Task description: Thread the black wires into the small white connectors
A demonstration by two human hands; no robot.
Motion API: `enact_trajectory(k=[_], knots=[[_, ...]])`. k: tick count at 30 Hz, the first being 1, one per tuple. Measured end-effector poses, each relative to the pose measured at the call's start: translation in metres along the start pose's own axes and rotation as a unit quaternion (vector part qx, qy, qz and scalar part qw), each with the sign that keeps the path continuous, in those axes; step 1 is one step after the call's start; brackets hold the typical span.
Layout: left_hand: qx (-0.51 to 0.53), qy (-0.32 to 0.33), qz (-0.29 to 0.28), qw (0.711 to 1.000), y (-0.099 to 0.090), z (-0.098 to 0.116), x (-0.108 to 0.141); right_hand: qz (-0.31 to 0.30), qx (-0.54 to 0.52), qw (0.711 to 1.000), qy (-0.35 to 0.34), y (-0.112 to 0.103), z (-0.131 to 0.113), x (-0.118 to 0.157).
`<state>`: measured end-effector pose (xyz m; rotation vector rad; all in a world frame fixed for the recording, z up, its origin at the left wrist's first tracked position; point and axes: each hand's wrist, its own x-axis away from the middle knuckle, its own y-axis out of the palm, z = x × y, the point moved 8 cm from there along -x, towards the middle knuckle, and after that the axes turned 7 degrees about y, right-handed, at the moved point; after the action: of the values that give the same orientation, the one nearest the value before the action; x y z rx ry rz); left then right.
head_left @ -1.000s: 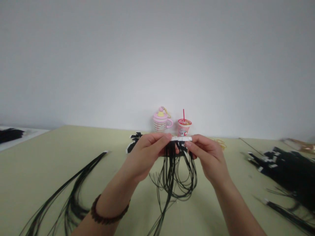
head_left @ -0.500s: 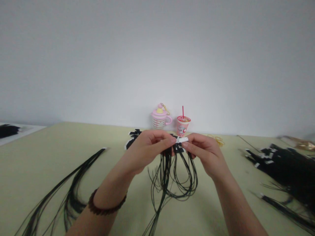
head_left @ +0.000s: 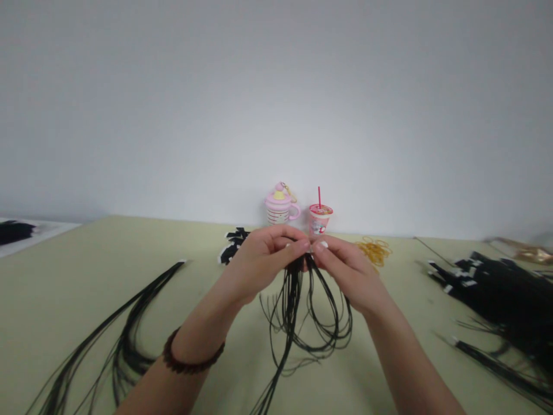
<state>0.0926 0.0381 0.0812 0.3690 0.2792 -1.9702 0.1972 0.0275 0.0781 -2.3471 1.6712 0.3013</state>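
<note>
Thumb and fingers of my left hand (head_left: 268, 256) are pinched on the top of a bundle of thin black cords (head_left: 292, 300), which hangs down in loops over the table. From the other side my right hand (head_left: 345, 262) pinches the same bundle close to my left fingertips. Between the two hands a bit of the white end piece (head_left: 320, 245) shows; my fingers cover most of it. A dark beaded bracelet (head_left: 190, 366) sits on my left wrist.
Black cords with white tips (head_left: 147, 288) lie at the left, and a large pile of them (head_left: 496, 288) at the right. Behind my hands are a pink mug-shaped trinket (head_left: 277, 207), a pink cup with a straw (head_left: 319, 218) and yellow rubber bands (head_left: 375, 251).
My right hand has moved left and closed in on my left fingertips, covering more of the white piece. More of the yellow bands shows now. The cord loops have shifted slightly.
</note>
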Motion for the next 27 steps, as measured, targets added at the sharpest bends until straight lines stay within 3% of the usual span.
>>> enact_trajectory(k=[2, 5, 7, 12, 17, 21, 22, 23, 25, 26, 27], knots=[[-0.030, 0.004, 0.027, 0.999, -0.004, 0.001, 0.001, 0.002, -0.096, 0.994, 0.049, 0.001, 0.010, -0.002], [-0.130, 0.055, 0.090, 0.986, -0.015, 0.011, 0.003, -0.009, -0.271, 0.953, 0.137, 0.002, 0.024, -0.003], [-0.202, 0.107, 0.129, 0.965, -0.019, 0.023, 0.005, -0.028, -0.330, 0.930, 0.158, 0.004, 0.024, -0.002], [-0.328, 0.176, 0.153, 0.915, -0.014, 0.035, 0.008, -0.039, -0.333, 0.930, 0.152, 0.008, 0.023, 0.000], [-0.276, 0.173, 0.131, 0.936, -0.010, 0.022, -0.002, -0.029, -0.332, 0.928, 0.168, 0.012, 0.029, -0.005], [-0.266, 0.206, 0.197, 0.921, -0.017, 0.040, 0.012, 0.046, -0.373, 0.913, 0.157, -0.012, 0.028, -0.012], [-0.316, 0.208, 0.171, 0.909, -0.009, 0.047, 0.018, 0.075, -0.382, 0.908, 0.154, -0.021, 0.028, -0.013], [-0.350, 0.214, 0.083, 0.908, 0.008, 0.051, 0.022, 0.102, -0.388, 0.904, 0.148, -0.030, 0.028, -0.013], [-0.347, 0.206, -0.196, 0.894, 0.059, 0.043, 0.044, 0.143, -0.391, 0.900, 0.129, -0.044, 0.026, -0.012], [-0.340, 0.206, -0.326, 0.858, 0.083, 0.037, 0.064, 0.162, -0.395, 0.896, 0.122, -0.049, 0.025, -0.011], [-0.346, 0.205, -0.406, 0.821, 0.098, 0.030, 0.081, 0.183, -0.405, 0.888, 0.118, -0.054, 0.025, -0.010]])
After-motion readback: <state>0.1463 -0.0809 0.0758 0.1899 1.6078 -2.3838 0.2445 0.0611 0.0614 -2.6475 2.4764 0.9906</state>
